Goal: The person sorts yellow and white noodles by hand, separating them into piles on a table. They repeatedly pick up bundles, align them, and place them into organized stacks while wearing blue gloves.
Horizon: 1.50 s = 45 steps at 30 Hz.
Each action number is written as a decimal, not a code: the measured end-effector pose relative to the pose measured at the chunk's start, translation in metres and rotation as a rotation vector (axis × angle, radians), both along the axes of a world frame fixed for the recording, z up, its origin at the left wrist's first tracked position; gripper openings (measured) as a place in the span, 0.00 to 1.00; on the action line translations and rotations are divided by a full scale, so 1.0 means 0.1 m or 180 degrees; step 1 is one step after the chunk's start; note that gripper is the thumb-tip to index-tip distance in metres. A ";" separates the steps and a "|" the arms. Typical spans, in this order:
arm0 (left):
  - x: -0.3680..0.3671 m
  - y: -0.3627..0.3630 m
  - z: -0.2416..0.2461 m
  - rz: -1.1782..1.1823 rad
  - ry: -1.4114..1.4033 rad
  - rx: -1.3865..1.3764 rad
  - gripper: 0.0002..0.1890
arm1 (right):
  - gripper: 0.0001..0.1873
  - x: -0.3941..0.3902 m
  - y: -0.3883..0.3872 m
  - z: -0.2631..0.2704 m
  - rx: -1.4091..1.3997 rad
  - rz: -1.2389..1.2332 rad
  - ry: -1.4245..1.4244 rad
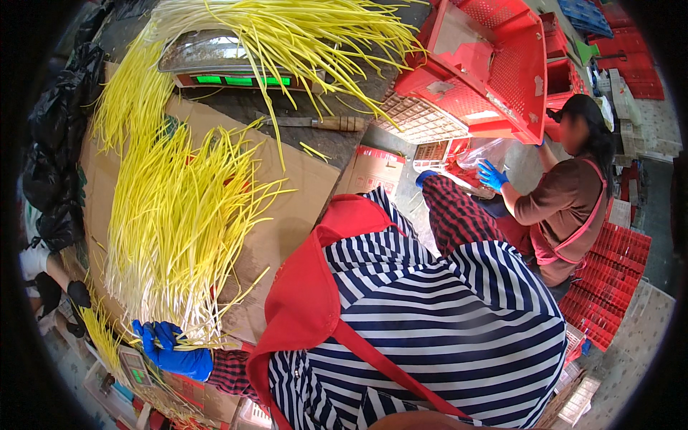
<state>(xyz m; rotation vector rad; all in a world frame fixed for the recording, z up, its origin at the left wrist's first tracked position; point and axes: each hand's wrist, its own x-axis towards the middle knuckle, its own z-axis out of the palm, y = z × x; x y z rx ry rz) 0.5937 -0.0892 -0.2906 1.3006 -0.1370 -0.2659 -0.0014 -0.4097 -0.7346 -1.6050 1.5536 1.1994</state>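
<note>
A large bundle of yellow chives (pixel 177 231) lies spread on a flattened cardboard sheet (pixel 301 193), pale root ends towards me. My left hand (pixel 174 352), in a blue glove, curls its fingers around a few stalks at those pale ends. My right hand (pixel 426 178), also blue-gloved, is low beyond the table's right edge, near a cardboard box (pixel 373 169). Only a small part of that glove shows past the plaid sleeve, so its grip is hidden. More yellow chives (pixel 290 32) rest on a weighing scale (pixel 242 78) and hang over its pan. A wooden-handled knife (pixel 338 123) lies beside the scale.
At right, a person (pixel 570 204) in blue gloves reaches beside a tilted red plastic crate (pixel 484 80) and a clear plastic bag (pixel 484 156). Black plastic bags (pixel 54 140) line the far left edge. Another person's black-gloved hand (pixel 79 294) is at left, near a second scale (pixel 135 366).
</note>
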 end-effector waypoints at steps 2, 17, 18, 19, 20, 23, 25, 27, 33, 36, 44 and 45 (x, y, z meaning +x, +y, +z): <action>0.00 0.01 -0.01 -0.0117 0.0101 -0.0220 0.20 | 0.23 0.02 -0.01 -0.02 0.0005 0.0021 0.0006; -0.05 -0.02 -0.02 -0.0146 0.0108 -0.0127 0.16 | 0.21 0.10 -0.02 -0.14 0.0028 0.0247 -0.0100; -0.05 -0.02 -0.03 -0.0211 0.0082 -0.0140 0.16 | 0.21 0.11 -0.02 -0.15 0.0033 0.0319 -0.0126; -0.05 -0.01 -0.03 -0.0215 0.0083 -0.0143 0.15 | 0.21 0.11 -0.02 -0.15 0.0021 0.0389 -0.0154; -0.05 -0.01 -0.03 -0.0219 0.0085 -0.0146 0.15 | 0.21 0.12 -0.02 -0.16 0.0023 0.0364 -0.0138; -0.05 0.00 -0.05 -0.0158 0.0046 -0.0046 0.15 | 0.21 0.16 -0.03 -0.14 0.0010 -0.0014 -0.0058; -0.05 0.00 -0.05 -0.0128 0.0072 -0.0081 0.15 | 0.21 0.20 -0.03 -0.10 -0.0037 -0.0207 -0.0076; -0.04 0.01 -0.05 -0.0178 0.0067 -0.0111 0.14 | 0.21 0.24 -0.04 -0.05 -0.0042 -0.0186 -0.0057; -0.04 0.02 -0.06 -0.0238 0.0079 -0.0169 0.14 | 0.20 0.38 -0.05 0.06 0.0005 0.0133 0.0023; -0.04 0.02 -0.07 -0.0255 0.0115 -0.0216 0.14 | 0.19 0.41 -0.04 0.07 0.0015 0.0112 -0.0016; -0.04 0.02 -0.09 -0.0117 0.0051 -0.0123 0.16 | 0.18 0.41 -0.01 0.07 0.0065 0.0191 -0.0060; -0.05 0.02 -0.09 -0.0089 0.0046 -0.0116 0.16 | 0.18 0.42 -0.01 0.07 0.0071 0.0200 -0.0062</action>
